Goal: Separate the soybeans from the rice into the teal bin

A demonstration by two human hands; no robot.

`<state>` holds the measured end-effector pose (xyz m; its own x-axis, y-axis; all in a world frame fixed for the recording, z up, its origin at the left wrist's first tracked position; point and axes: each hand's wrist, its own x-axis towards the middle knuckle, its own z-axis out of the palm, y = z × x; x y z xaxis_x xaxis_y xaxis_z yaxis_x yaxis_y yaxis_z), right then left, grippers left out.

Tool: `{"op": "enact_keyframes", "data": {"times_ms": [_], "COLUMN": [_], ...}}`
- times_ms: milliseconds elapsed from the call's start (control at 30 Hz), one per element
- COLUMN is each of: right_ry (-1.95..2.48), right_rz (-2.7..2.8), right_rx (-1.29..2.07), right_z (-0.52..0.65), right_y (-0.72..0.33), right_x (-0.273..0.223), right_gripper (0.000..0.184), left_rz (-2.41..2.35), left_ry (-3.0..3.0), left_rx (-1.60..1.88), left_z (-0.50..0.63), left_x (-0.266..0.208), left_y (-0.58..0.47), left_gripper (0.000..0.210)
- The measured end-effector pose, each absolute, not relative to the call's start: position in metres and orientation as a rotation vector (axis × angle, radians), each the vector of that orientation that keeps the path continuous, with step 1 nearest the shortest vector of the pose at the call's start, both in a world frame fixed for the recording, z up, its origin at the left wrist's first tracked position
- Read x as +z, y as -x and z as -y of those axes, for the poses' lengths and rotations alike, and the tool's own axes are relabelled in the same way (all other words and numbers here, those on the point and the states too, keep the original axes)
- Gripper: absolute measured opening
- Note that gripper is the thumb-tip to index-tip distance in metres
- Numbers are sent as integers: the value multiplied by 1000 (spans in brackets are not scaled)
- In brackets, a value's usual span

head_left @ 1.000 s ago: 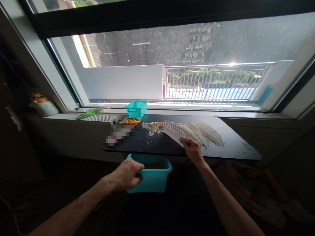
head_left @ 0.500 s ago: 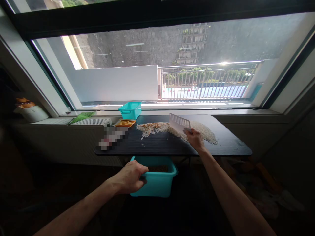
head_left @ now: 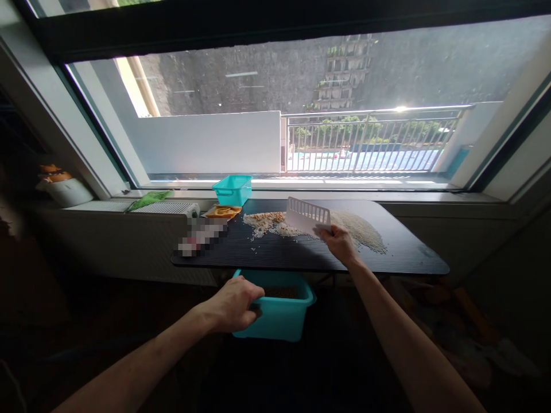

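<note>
My right hand [head_left: 341, 244] grips one end of a white slotted plastic divider [head_left: 306, 217], which stands on edge among the grains on the dark table [head_left: 275, 252]. To its right spreads a heap of white rice-like grains [head_left: 359, 229]. On its left lie more pale grains mixed with larger tan beans or kernels [head_left: 264, 219]. Below the table's front edge, my left hand [head_left: 236, 303] is closed on the near left rim of a turquoise plastic bin [head_left: 275, 321]. Brown granular contents [head_left: 279, 292] show inside the bin, too dark to identify.
A smaller turquoise basket [head_left: 232, 191] stands at the table's back left, behind an orange-and-yellow packet [head_left: 224, 212]. A blurred-out item [head_left: 202, 236] lies at the left edge. Beyond are a radiator [head_left: 167, 209] with a green cloth [head_left: 150, 199] and a large window.
The divider in my right hand has shifted left across the grains, toward the tan pieces. My left hand stays on the bin's rim. The whole view has moved slightly.
</note>
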<state>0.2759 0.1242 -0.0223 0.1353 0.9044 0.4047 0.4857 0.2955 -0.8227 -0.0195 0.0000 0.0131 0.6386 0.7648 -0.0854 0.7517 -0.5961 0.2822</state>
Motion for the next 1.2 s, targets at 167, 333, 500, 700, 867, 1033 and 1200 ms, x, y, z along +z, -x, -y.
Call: {"op": "enact_keyframes", "data": {"times_ms": [167, 333, 500, 700, 867, 1033, 1200], "right_ry": [1330, 1301, 1321, 1333, 1320, 1327, 1318], "right_rz": [1492, 1486, 1411, 1346, 1339, 1307, 1285], "right_rx": [530, 582, 580, 596, 649, 679, 735], "right_z": [-125, -113, -101, -96, -91, -88, -85], "right_y": [-276, -281, -296, -299, -291, -291, -289], "right_x": [-27, -28, -26, -25, -21, -18, -19], "right_gripper": [32, 33, 38, 38, 40, 44, 49], "left_rz": [-1214, -1217, -1221, -1201, -1200, -1182, -1160], "left_ry": [-2572, -2583, -2579, -2590, -2599, -2603, -2611], "left_rx": [53, 59, 58, 70, 68, 64, 71], "left_z": [0, 0, 0, 0, 0, 1, 0], "left_x": [14, 13, 15, 15, 15, 16, 15], "left_y": [19, 19, 18, 17, 17, 16, 15], "left_gripper": [20, 18, 18, 20, 19, 15, 18]}}
